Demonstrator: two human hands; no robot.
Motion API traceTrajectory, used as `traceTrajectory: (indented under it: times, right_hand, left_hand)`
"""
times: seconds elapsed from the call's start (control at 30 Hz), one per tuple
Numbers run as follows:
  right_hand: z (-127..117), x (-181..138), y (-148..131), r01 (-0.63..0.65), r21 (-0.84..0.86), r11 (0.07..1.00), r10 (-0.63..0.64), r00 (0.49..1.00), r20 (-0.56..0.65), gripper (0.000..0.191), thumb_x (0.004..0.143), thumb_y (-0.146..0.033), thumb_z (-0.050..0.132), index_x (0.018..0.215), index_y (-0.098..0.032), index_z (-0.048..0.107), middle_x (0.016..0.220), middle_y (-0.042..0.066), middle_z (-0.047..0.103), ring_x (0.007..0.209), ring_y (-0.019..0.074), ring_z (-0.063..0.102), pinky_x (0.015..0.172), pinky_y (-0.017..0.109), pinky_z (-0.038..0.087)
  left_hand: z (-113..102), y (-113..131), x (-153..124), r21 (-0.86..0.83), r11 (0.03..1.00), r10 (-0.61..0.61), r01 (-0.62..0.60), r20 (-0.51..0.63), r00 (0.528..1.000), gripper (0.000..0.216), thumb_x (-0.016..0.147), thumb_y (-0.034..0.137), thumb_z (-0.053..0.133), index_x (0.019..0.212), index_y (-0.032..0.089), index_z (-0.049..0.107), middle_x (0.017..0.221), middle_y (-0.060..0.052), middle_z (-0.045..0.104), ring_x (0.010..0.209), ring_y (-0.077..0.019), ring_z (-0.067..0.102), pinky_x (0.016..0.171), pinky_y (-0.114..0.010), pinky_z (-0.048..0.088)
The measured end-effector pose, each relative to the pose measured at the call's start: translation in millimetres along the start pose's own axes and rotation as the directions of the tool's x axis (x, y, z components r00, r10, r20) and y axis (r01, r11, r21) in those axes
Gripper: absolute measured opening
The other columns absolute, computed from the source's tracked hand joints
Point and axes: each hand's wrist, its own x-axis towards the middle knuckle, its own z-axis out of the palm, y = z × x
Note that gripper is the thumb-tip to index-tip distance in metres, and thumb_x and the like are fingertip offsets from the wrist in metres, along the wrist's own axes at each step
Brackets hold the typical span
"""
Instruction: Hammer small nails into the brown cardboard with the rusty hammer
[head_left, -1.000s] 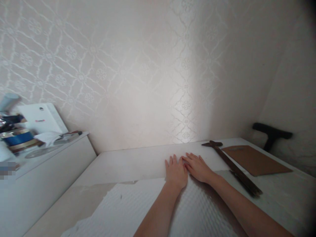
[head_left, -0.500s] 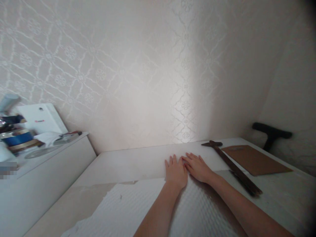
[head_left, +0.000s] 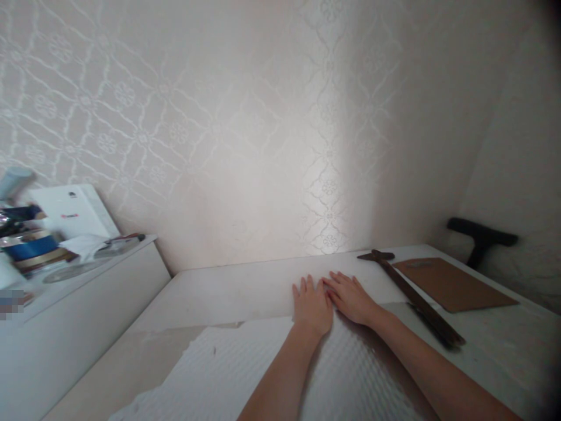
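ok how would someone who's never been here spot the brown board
Find the white surface below the patterned wall and go to its right side, past the right hand. There a long, dark, hammer-like tool lies, and just right of it is the brown board. Unlike the narrow tool, it is broad and flat.

Nearer us than our fingers [head_left: 310, 285] we see a white, finely dimpled sheet [head_left: 232, 365], while the surface [head_left: 234, 295] under them is plain white. To their right we have a dark brown hammer [head_left: 402, 285], a mid-brown board [head_left: 456, 286] and a black T-shaped handle [head_left: 481, 233]. Beyond them we see pale pinkish-grey wallpaper [head_left: 245, 152] with a whitish lattice and flowers; far left of them, a blue roll [head_left: 33, 247].
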Motion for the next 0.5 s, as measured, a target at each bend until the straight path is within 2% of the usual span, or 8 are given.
traceTrajectory:
  times: [0.33, 0.5]
  right_hand:
    - [-1.7, -1.2, -0.9, 0.000, 0.004, 1.000, 0.000, 1.000, 0.004, 0.050, 0.095, -0.029, 0.029, 0.142, -0.016, 0.042, 0.151, 0.015, 0.033, 0.139, 0.0313, 0.027, 0.109, 0.056, 0.022]
    - [-2.8, -0.9, -1.8, -0.003, 0.002, 1.000, 0.003, 1.000, 0.006, 0.049, 0.095, -0.028, 0.029, 0.141, -0.016, 0.043, 0.151, 0.016, 0.033, 0.139, 0.0315, 0.027, 0.109, 0.056, 0.023]
  left_hand:
    - [-1.0, 0.6, -0.3, 0.011, 1.000, -0.003, 0.003, 0.020, 1.000, 0.049, 0.097, 0.032, 0.025, 0.141, 0.018, 0.041, 0.148, -0.017, 0.036, 0.137, -0.0316, 0.031, 0.111, -0.053, 0.025]
    - [1.8, -0.3, 0.1, 0.013, 1.000, 0.003, -0.003, -0.009, 1.000, 0.048, 0.097, 0.031, 0.025, 0.140, 0.018, 0.042, 0.148, -0.016, 0.037, 0.137, -0.0314, 0.033, 0.111, -0.053, 0.026]
